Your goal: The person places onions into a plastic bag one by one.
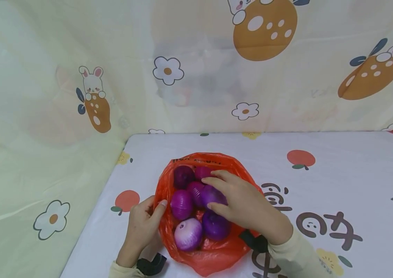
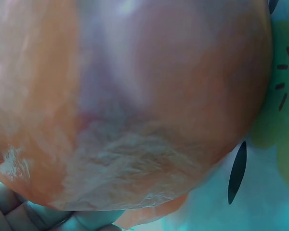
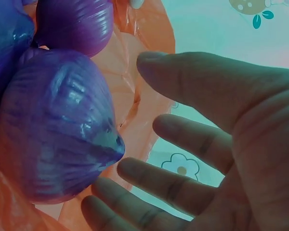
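Orange plastic bag point(image 1: 206, 251) open on the worktop point(image 1: 339, 162), near its front edge, full of purple onions point(image 1: 181, 204). Six or so visible from the head view, one partly covered by the right hand point(image 1: 243, 206); more beneath, impossible to tell. Left wrist view almost wholly filled by blurred, crinkled bag plastic point(image 2: 135, 120), contents only a violet haze. Black print along the bag's far rim point(image 1: 196, 159), too small and creased to read. Large dark characters on the worktop cloth point(image 1: 328, 227), partly cut off by the sleeve and the lower frame edge. Left hand point(image 1: 144, 224) pinching the bag's left rim, thumb inside against the plastic. Right hand spread over the onions, fingers point(image 3: 183, 180) straight and apart beside a glossy onion point(image 3: 53, 139); touching or just short of it, unclear.
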### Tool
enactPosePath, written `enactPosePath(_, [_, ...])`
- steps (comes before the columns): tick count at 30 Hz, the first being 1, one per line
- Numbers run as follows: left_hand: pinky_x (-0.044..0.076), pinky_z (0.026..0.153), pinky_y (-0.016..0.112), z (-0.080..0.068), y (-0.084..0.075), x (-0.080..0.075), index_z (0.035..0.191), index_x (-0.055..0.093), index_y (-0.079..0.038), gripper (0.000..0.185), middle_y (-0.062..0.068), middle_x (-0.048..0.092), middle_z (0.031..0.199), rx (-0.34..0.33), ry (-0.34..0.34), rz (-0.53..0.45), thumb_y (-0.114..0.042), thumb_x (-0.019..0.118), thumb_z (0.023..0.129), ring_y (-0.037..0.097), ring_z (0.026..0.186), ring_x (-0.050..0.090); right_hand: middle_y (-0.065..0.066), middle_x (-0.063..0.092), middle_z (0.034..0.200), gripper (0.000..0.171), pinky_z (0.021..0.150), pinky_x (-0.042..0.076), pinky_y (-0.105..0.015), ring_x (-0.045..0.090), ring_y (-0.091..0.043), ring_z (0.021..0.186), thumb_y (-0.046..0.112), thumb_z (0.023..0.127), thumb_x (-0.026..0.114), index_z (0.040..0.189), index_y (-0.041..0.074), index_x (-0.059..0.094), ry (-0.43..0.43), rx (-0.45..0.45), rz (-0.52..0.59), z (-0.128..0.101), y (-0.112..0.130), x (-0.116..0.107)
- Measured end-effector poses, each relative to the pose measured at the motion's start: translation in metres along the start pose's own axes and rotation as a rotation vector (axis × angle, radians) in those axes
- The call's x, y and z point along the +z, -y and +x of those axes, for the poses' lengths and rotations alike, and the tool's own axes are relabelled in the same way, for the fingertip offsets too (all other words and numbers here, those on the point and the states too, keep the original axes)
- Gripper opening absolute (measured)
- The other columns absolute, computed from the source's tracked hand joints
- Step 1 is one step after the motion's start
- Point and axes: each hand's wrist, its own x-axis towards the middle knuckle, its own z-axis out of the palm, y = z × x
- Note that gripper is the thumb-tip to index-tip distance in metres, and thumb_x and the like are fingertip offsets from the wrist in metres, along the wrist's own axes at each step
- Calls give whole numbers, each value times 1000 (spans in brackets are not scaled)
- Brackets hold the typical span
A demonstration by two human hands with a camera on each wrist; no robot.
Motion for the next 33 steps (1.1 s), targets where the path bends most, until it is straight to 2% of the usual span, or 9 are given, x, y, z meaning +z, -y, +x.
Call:
enactPosePath(5, [41, 46, 23, 0, 0, 0, 88, 74, -9, 13, -9, 54, 60, 30, -24, -24, -13, 69, 98, 9, 55, 47, -12, 64, 137, 54, 95, 59, -51, 64, -30, 123, 28, 89, 83, 138, 14, 67, 46, 33, 17, -1, 0, -2])
enactPosePath(8, [44, 47, 24, 0, 0, 1, 93, 77, -7, 10, -10, 59, 64, 50, -44, -38, -11, 69, 98, 9, 56, 49, -10, 65, 135, 53, 95, 59, -51, 64, -29, 123, 29, 89, 83, 138, 14, 67, 63, 38, 17, -1, -2, -3])
enactPosePath(16, [46, 49, 25, 8, 4, 5, 94, 78, -7, 12, -8, 63, 66, 72, -74, -55, -10, 67, 99, 10, 56, 51, -9, 67, 134, 50, 97, 58, -52, 64, -29, 124, 25, 91, 80, 138, 13, 67, 25, 9, 33, -2, -14, -9])
enactPosePath(20, [55, 57, 25, 18, 11, 9, 100, 79, -6, 13, -4, 72, 76, 114, -110, -83, -9, 66, 99, 10, 63, 62, -9, 67, 134, 50, 97, 57, -53, 64, -31, 124, 24, 91, 81, 137, 10, 66, 3, 31, 32, -2, -26, -13])
enactPosePath(24, [59, 70, 21, 26, 20, 11, 106, 78, -4, 15, 2, 79, 91, 202, -177, -66, -6, 65, 99, 15, 76, 72, -10, 68, 133, 51, 97, 57, -54, 65, -32, 123, 26, 91, 81, 137, 8, 67, -44, 53, -7, -5, -42, -17])
enactPosePath(27, [54, 81, 13, 32, 25, 7, 112, 77, -3, 20, 6, 80, 101, 316, -232, -6, -4, 63, 96, 24, 87, 75, -13, 64, 138, 53, 95, 57, -57, 62, -36, 126, 27, 92, 80, 139, 8, 65, -96, 76, -27, -8, -56, -23])
enactPosePath(29, [51, 94, 13, 38, 26, 2, 119, 74, -1, 27, 10, 78, 112, 402, -244, 52, -5, 61, 95, 29, 100, 74, -18, 59, 145, 57, 95, 55, -62, 57, -42, 131, 29, 93, 79, 143, 8, 61, -122, 108, -42, -10, -68, -30])
enactPosePath(31, [47, 107, 22, 47, 25, -5, 130, 69, -1, 36, 14, 73, 125, 478, -230, 120, -11, 59, 96, 34, 116, 69, -22, 50, 154, 63, 98, 49, -69, 49, -47, 138, 33, 94, 76, 149, 9, 56, -137, 162, -72, -12, -83, -38])
enactPosePath(33, [42, 117, 39, 59, 23, -13, 139, 62, -1, 45, 18, 66, 138, 527, -201, 197, -22, 55, 100, 38, 129, 60, -27, 39, 160, 70, 103, 42, -75, 40, -52, 143, 40, 96, 73, 154, 8, 49, -137, 222, -116, -13, -100, -47])
